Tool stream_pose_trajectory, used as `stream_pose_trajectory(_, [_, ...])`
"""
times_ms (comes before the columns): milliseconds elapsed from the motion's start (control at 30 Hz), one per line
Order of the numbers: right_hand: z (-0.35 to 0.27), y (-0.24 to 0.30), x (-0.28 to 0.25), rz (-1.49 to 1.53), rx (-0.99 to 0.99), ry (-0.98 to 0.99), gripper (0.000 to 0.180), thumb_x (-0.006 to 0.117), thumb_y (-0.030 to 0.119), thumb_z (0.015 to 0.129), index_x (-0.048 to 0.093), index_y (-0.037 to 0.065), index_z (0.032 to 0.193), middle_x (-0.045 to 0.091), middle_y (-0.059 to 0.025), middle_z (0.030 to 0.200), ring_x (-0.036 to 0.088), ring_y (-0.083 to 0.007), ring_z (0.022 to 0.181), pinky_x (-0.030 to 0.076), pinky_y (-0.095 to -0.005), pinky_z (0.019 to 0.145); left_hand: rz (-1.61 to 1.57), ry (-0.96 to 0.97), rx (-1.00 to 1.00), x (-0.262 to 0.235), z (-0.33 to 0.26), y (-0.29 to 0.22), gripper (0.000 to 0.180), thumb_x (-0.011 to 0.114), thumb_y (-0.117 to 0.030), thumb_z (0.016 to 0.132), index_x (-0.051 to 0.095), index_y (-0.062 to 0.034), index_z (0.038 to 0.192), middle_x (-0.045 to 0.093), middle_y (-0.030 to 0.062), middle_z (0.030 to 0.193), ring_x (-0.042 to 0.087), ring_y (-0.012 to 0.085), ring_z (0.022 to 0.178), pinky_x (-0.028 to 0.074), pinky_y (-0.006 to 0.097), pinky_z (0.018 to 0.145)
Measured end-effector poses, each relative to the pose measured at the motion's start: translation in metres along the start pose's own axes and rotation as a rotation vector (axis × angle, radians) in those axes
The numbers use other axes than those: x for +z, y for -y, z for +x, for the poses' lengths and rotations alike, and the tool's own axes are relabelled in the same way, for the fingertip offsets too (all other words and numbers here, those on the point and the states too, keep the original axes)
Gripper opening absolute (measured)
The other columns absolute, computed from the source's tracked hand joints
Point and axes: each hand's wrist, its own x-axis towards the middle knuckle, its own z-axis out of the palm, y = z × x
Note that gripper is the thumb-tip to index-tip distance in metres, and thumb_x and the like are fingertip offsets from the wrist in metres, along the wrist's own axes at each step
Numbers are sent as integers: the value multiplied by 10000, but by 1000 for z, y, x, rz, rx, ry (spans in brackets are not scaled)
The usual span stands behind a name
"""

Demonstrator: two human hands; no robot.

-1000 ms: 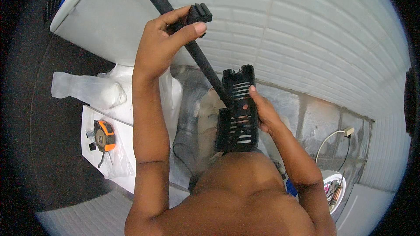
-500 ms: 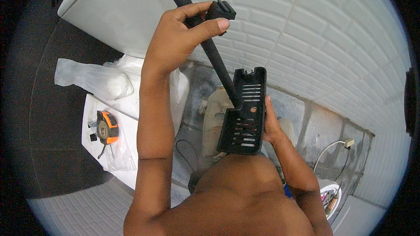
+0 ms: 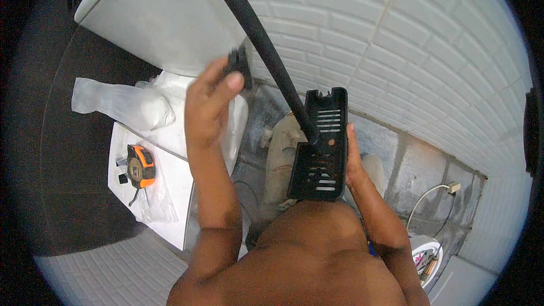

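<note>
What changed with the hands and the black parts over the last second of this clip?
The left hand let go of the black tube it had gripped and dropped lower and leftward, a small black piece blurred at its fingertips; whether it is gripped is unclear. The right hand holds the black slotted housing as before. The orange tape measure lies unchanged on the white board.

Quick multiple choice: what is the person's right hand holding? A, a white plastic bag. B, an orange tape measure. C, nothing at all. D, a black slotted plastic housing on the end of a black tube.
D: the right hand grips the edge of the black slotted housing, where the black tube meets it; the orange tape measure lies apart on the white surface.
</note>
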Motion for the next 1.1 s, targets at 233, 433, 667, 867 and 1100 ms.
stream_pose_trajectory(233, [2, -1, 1, 42, 28, 9, 741, 402, 707, 946, 561, 65, 1280, 675, -131, 1106, 702, -246, 906, 615, -399, 770, -205, -22, -867, -14, -65, 104, 362, 707, -341, 914, 659, -26, 1085, 669, 37, 964, 626, 181, 852, 510, 332, 785])
stream_pose_trajectory(433, [-2, 0, 11, 28, 14, -4, 751, 408, 703, 945, 555, 53, 1292, 679, -141, 1109, 709, -261, 899, 619, -399, 768, -362, 10, -1023, -13, -75, 137, 360, 722, -424, 888, 677, -116, 1069, 665, 20, 948, 607, 171, 808, 491, 339, 784])
stream_pose_trajectory(667, [-1, 1, 7, -38, 34, -27, 772, 344, 701, 964, 496, 68, 1379, 642, -153, 1233, 671, -282, 1020, 577, -434, 861, -366, 39, -1094, -11, -70, 136, 400, 701, -463, 891, 661, -140, 1124, 661, 44, 1016, 601, 206, 910, 474, 385, 868])
stream_pose_trajectory(867, [0, 0, 4, 52, 62, 149, 777, 348, 706, 961, 507, 58, 1360, 652, -156, 1212, 672, -276, 1007, 577, -422, 855, -351, 73, -1110, -2, -68, 128, 468, 683, -456, 904, 634, -121, 1228, 667, 64, 1089, 604, 228, 938, 493, 400, 866])
stream_pose_trajectory(1100, [0, -2, 0, -35, 51, 30, 741, 351, 692, 969, 527, 71, 1335, 659, -149, 1179, 675, -273, 990, 580, -429, 845, -309, 60, -1143, 6, -66, 128, 459, 677, -477, 903, 670, -97, 1162, 686, 63, 1055, 622, 218, 894, 498, 398, 852])
